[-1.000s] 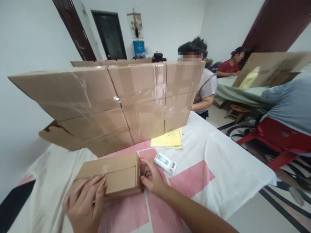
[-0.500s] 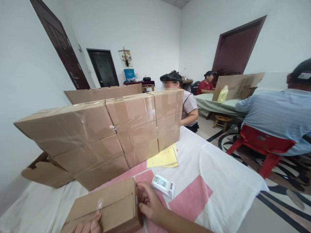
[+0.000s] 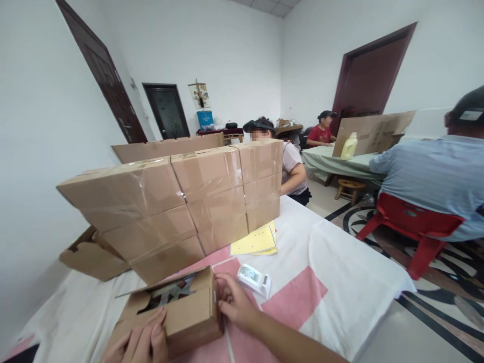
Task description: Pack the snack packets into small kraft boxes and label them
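Note:
A small brown cardboard box (image 3: 189,308) lies on the cloth close to me, its far lid flap raised. Through the gap show grey and dark things (image 3: 174,293) that I cannot make out. At the near left of the box, my left hand (image 3: 141,340) has its fingers bent over the front flap. My right hand (image 3: 235,301) grips the right end, thumb and fingers curled against the cardboard. Just beyond that hand rests a small white plastic item (image 3: 254,280) with a printed label, touched by neither hand.
Stacked, taped cartons (image 3: 212,201) form a wall behind the box, with an open carton (image 3: 94,254) at its left. Yellow paper sheets (image 3: 254,241) lie by the wall on the pink-and-white cloth (image 3: 328,252). Several people sit nearby, one on a red chair (image 3: 412,217).
The box's lid, closed before, is now partly open and shows the contents. My left hand has shifted slightly right; my right hand stays at the box's end. The view has turned slightly.

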Demonstrator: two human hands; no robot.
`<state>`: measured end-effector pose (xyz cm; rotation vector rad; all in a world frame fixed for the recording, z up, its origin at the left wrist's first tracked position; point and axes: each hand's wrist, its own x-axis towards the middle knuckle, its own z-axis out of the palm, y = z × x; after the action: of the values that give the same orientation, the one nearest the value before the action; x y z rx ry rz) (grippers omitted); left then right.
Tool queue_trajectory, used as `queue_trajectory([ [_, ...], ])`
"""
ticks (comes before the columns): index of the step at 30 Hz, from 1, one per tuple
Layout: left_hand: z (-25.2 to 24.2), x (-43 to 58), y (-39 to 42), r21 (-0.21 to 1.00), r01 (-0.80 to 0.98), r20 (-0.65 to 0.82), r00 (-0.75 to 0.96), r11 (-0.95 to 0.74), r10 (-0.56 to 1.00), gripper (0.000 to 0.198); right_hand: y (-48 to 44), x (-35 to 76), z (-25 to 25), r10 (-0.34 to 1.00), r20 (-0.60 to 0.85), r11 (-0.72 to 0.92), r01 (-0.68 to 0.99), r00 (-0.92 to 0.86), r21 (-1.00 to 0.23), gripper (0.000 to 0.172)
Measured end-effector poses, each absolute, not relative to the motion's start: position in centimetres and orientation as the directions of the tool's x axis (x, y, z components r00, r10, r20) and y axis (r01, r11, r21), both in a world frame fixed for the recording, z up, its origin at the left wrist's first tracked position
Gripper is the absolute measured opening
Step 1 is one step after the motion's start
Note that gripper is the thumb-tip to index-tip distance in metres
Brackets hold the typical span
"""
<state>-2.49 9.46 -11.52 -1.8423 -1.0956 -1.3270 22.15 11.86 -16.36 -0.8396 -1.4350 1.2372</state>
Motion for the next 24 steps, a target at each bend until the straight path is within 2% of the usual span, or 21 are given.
queue_trajectory([
  [9,-11.6,-0.4,7.4,0.186,0.913,0.913,-0.025,-0.362,0.407,0.023,11.8,22.8,-15.4,0.934,0.242,0.223,-0.101,-0.261,-0.97,0.059],
  [15,-12.3,-0.5,7.1,0.236,0.921,0.895,-0.082,-0.309,0.438,0.025,11.8,23.0,-15.2,0.924,0.232,0.21,-0.103,-0.303,-0.972,0.06],
  [24,-11.4,0.4,6.8,0.306,0.891,0.892,-0.145,-0.336,0.427,0.025,11.6,22.9,-14.8,0.928,0.231,0.21,-0.101,-0.292,-0.972,0.059],
])
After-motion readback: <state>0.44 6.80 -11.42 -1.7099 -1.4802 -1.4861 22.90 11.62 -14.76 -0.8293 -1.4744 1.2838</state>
